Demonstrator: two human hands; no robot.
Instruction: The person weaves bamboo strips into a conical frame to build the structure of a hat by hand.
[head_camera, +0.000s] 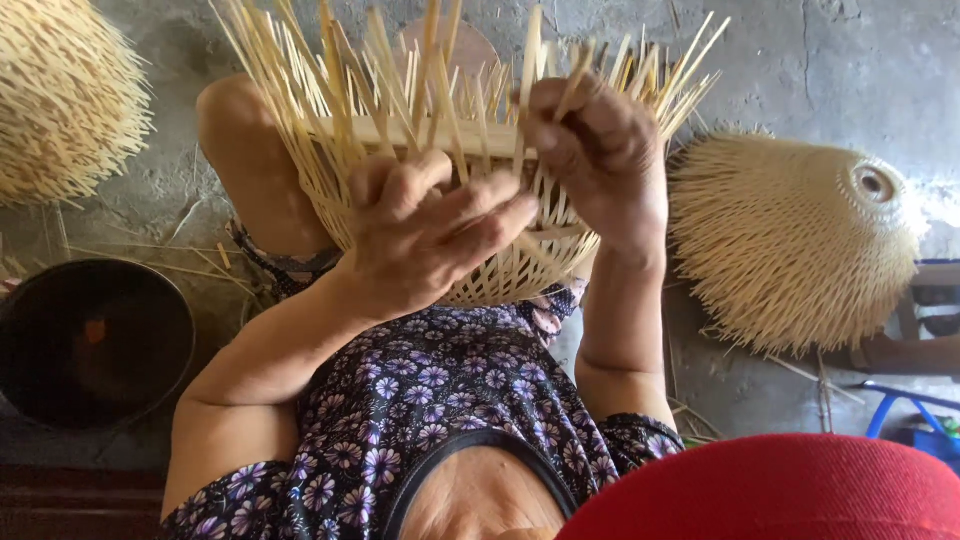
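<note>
A curved red shape (780, 490), probably a hat brim, is seen closest to the lens at the lower right, and just beyond it a dark garment printed with purple flowers (430, 400) is worn by the person. A half-woven bamboo basket (500, 270) is held up in front of the body, between the two raised forearms and above a bent knee (240, 150), with its unfinished pale strips (400, 70) fanning out away from the camera. The left hand (430, 235) is laid against the near wall of the basket, its fingers curled and pressed onto the weave, with a few strips passing between them. The right hand (595, 150) is closed on one upright strip at the basket's rim, which is pinched between thumb and fingers. The hands are kept apart, one at each side of the rim. On the grey concrete floor (800, 70) a finished cone-shaped woven piece (790, 240) is lain on its side to the right, and another bristly woven piece (60, 95) is seen at the upper left. A dark round basin (90, 340) is set on the floor at the left, well apart from the basket
</note>
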